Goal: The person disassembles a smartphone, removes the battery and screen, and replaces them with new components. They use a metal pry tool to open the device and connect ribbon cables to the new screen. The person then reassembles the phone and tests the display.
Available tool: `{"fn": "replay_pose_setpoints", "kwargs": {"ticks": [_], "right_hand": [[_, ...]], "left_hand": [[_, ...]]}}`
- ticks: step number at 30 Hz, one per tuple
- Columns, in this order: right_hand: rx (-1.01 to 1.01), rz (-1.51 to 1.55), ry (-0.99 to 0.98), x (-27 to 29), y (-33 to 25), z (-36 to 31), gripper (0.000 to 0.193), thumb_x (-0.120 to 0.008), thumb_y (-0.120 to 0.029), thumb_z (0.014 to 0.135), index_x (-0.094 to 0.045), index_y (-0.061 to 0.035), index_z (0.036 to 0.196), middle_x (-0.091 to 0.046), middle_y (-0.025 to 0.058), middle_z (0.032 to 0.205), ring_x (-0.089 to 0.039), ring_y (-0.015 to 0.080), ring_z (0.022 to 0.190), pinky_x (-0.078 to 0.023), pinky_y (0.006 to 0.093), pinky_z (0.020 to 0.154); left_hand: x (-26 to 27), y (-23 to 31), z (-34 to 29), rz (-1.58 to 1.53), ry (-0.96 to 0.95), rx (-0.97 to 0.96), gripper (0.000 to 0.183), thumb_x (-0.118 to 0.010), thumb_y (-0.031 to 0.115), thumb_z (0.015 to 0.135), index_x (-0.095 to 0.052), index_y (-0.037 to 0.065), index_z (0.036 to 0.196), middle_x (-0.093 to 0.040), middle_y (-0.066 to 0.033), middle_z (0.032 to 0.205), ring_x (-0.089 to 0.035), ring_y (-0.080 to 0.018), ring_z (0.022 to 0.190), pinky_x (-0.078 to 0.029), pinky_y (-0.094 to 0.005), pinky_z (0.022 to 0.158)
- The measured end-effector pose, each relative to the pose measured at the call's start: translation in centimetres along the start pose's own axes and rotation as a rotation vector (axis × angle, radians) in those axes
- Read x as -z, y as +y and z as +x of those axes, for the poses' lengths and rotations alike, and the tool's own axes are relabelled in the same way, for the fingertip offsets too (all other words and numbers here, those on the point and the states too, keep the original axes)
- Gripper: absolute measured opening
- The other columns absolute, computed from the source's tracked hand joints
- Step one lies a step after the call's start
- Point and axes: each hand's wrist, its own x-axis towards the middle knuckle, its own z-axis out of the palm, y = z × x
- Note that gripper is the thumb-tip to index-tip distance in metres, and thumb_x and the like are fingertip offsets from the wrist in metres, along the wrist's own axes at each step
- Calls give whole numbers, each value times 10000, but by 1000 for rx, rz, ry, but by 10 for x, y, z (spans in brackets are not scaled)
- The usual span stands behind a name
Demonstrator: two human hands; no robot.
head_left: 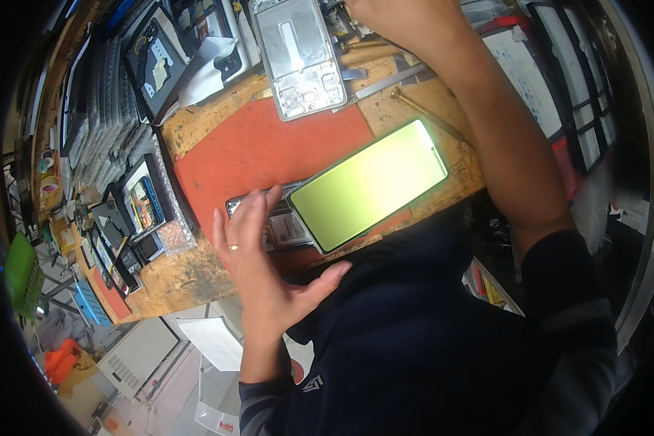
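Note:
A phone screen (370, 185), lit bright yellow-green, lies slanted near the table's front edge. Its lower left part rests over an opened phone body (288, 227), whose battery and inner parts show beside it. My left hand (258, 258) is at this phone body, fingers spread and thumb well apart, gripping nothing that I can see. Stretched to the far side of the table, my right hand (400, 18) reaches among small tools and parts; the picture's upper edge cuts it off, so its fingers do not show clearly. A bare silver phone frame (298, 62) lies left of it.
An orange-red mat (247, 149) covers the middle of the worn wooden table (189, 280). A screwdriver (425, 112) and a metal strip (390, 81) lie at the far right. Stacked bubble-wrapped panels (105, 109) crowd the left, with opened phones (145, 200) beside them.

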Motion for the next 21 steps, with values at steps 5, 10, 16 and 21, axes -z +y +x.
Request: {"fn": "replay_pose_setpoints", "kwargs": {"ticks": [5,10,16,21], "right_hand": [[-42,141,113,2,0,7,159,-705,-151,947,-656,-3,977,-625,231,940,-606,421,940,-506,514,872],[7,175,116,7,3,11,157,-706,-143,943,-661,4,913,-620,226,898,-605,415,917,-507,498,850],[-79,202,120,5,3,11,132,-693,-125,925,-683,6,941,-639,224,926,-609,391,932,-509,482,849],[-87,219,146,2,3,10,195,-677,-175,948,-697,11,1002,-650,260,993,-628,441,1019,-518,535,922]], "left_hand": [[-14,-3,9,-87,54,-54,1144,-963,496,763,-352,13,1601,-702,-180,1419,-562,-338,1433,-128,-576,1284],[-14,-10,9,-48,63,-119,1122,-969,456,771,-343,41,1604,-710,-176,1416,-584,-322,1423,-134,-571,1282],[-17,-14,6,-54,65,-121,1134,-971,456,769,-334,46,1613,-697,-181,1442,-573,-321,1441,-122,-567,1290],[-19,-12,4,-87,70,-103,1164,-962,491,768,-316,46,1628,-650,-223,1498,-540,-342,1473,-111,-576,1303]]}}
